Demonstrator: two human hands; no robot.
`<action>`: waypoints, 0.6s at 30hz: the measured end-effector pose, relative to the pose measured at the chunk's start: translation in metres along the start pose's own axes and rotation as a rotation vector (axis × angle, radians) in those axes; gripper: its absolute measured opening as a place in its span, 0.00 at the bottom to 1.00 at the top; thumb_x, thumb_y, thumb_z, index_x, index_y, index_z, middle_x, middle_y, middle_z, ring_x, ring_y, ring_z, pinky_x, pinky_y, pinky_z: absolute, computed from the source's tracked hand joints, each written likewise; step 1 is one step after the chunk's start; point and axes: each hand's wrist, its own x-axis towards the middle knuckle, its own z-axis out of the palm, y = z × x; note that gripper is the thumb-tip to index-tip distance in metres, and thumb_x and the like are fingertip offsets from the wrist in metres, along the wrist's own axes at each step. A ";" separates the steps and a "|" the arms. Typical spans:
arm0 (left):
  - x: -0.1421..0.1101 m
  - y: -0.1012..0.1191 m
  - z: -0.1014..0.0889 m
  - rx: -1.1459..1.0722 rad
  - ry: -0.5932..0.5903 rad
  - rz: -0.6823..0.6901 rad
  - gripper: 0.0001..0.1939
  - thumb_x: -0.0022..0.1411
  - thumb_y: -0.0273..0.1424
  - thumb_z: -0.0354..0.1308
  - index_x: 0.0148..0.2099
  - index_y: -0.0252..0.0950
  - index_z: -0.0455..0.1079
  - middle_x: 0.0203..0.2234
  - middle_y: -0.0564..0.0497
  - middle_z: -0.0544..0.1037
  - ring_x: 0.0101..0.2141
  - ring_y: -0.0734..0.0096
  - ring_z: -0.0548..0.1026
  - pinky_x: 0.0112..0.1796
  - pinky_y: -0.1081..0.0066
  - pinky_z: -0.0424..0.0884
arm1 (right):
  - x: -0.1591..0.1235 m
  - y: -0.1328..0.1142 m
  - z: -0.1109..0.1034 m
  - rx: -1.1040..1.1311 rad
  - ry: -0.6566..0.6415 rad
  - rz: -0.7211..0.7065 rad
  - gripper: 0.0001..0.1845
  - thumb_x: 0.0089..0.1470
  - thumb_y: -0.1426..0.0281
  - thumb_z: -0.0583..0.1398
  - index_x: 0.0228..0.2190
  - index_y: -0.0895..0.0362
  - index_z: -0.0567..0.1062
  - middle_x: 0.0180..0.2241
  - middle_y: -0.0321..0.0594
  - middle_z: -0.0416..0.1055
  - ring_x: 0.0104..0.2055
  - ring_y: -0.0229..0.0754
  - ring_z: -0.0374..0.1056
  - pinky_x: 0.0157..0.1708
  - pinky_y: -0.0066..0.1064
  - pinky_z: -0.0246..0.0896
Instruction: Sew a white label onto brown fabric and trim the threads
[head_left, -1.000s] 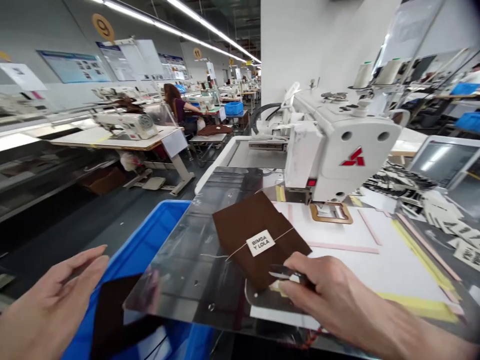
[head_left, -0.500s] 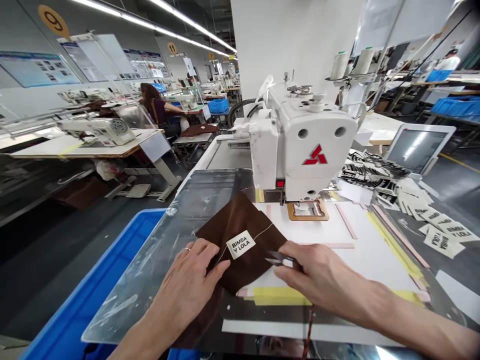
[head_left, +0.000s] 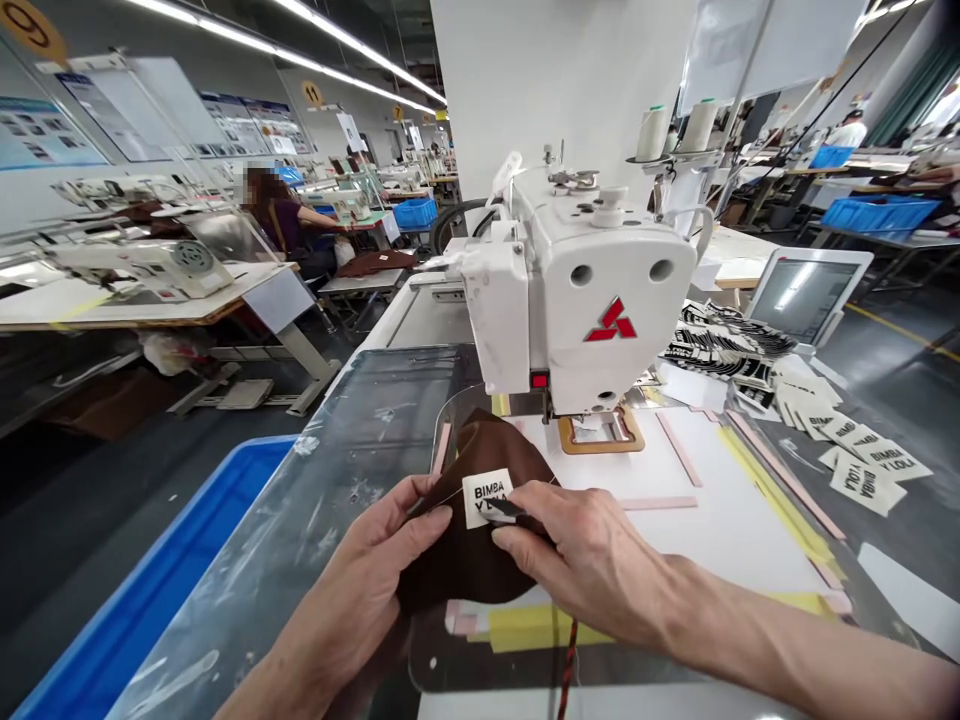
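Note:
A piece of dark brown fabric (head_left: 465,570) carries a sewn white label (head_left: 480,485) with black lettering. My left hand (head_left: 367,570) pinches the left edge of the fabric between thumb and fingers. In my right hand (head_left: 592,540) are small thread snips (head_left: 501,510), closed around by the fingers. The blades lie over the lower right part of the label; whether they touch it I cannot tell. A red and black cord (head_left: 568,670) hangs below the right hand. Thin light threads run from both sides of the label.
A white sewing machine head (head_left: 600,290) with a framed clamp (head_left: 602,430) stands just behind. Many loose labels (head_left: 870,455) and a tilted screen (head_left: 806,290) are at the right. A blue bin (head_left: 172,570) sits below the table's left edge. A seated person (head_left: 289,220) is further back.
The fabric has been lifted and bent between my hands. The snips have moved left from the fabric's right edge to over the label. The view has shifted a little to the right.

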 end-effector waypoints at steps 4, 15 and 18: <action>0.005 -0.006 -0.003 -0.026 -0.058 -0.029 0.21 0.65 0.37 0.75 0.56 0.40 0.74 0.42 0.47 0.84 0.39 0.61 0.83 0.43 0.64 0.82 | -0.005 0.000 0.002 0.018 -0.006 0.034 0.09 0.70 0.68 0.56 0.34 0.53 0.65 0.29 0.31 0.66 0.26 0.37 0.57 0.28 0.32 0.49; 0.004 -0.007 -0.005 -0.026 -0.086 -0.031 0.20 0.69 0.37 0.71 0.59 0.40 0.74 0.45 0.46 0.84 0.41 0.61 0.83 0.44 0.64 0.82 | -0.006 0.000 0.010 -0.005 -0.063 0.044 0.06 0.70 0.69 0.55 0.38 0.54 0.68 0.29 0.33 0.68 0.26 0.38 0.61 0.27 0.32 0.52; 0.003 -0.007 -0.004 -0.036 -0.071 -0.034 0.22 0.68 0.37 0.72 0.61 0.40 0.74 0.45 0.46 0.84 0.41 0.60 0.84 0.44 0.64 0.82 | -0.005 0.000 0.009 -0.007 -0.053 0.044 0.06 0.70 0.69 0.55 0.37 0.54 0.69 0.29 0.33 0.69 0.26 0.38 0.62 0.27 0.31 0.53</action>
